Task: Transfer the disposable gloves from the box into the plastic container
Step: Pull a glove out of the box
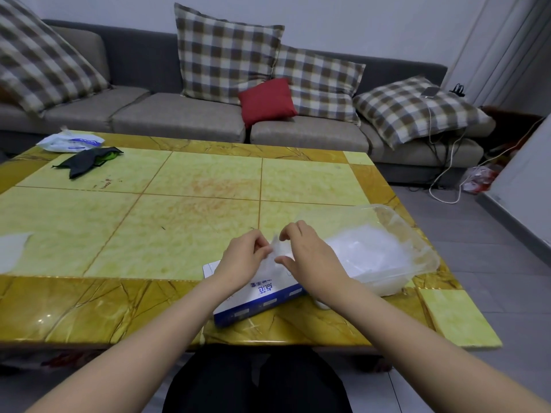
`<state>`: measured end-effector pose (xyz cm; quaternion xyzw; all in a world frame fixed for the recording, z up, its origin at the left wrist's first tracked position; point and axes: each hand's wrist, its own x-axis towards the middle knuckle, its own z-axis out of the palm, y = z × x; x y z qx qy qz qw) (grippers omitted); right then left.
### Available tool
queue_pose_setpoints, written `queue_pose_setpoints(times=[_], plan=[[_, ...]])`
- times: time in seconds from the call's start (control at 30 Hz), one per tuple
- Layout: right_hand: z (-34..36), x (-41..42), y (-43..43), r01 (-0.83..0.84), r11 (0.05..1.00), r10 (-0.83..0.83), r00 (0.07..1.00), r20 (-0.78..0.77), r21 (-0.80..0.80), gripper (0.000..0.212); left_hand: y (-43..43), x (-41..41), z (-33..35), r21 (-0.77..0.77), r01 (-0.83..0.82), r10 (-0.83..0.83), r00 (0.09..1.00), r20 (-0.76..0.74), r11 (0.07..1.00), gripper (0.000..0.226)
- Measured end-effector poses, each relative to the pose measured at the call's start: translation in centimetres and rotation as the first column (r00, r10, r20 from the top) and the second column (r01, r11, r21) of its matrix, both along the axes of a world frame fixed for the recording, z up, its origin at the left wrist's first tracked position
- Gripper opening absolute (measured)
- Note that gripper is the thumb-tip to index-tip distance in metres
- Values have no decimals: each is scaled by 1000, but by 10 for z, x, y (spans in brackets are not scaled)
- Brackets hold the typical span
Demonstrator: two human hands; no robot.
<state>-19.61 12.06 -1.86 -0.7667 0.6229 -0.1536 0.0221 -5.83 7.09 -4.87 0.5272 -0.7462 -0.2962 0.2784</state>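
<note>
A white and blue glove box (262,298) lies flat near the front edge of the table, partly under my hands. Above it, my left hand (243,263) and my right hand (310,260) both pinch a thin clear disposable glove (275,251) between their fingertips. To the right of the box stands a clear plastic container (417,234), open at the top, with a pile of whitish clear gloves (366,251) inside it. My right wrist hides the container's near left corner.
The yellow-green tiled table (179,210) carries a white wipes pack (71,141) and a black cloth item (89,159) at the far left, and a white sheet (12,251) at the left edge. A grey sofa with checked cushions stands behind. Cables lie on the floor at right.
</note>
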Motion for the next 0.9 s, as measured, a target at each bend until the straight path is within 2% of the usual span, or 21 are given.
queue_pose_setpoints(times=[0.13,0.4,0.47,0.57,0.67,0.8,0.9], plan=[[-9,13,-2,29,990,-23,999,-47,139,34,3,3,3,-15,5,-6,997,-71,1000,12],[-29,18,-10,93,970,-34,967,-252,227,33,6,8,9,-4,41,-41,985,-167,999,19],[-31,18,-9,88,970,-42,978,-204,226,35,6,11,10,-3,39,-39,982,-186,999,20],[-26,19,-7,48,989,-43,998,-34,142,40,5,15,12,-42,37,-45,979,-201,998,18],[-17,23,-6,35,996,-41,996,81,78,27,5,14,13,-43,60,-68,976,-205,997,14],[-13,21,-9,80,985,-106,980,169,153,20,8,12,7,-18,69,-71,968,-240,997,9],[-9,20,-10,89,982,-126,967,223,169,18,9,14,-1,56,117,-106,979,-175,992,17]])
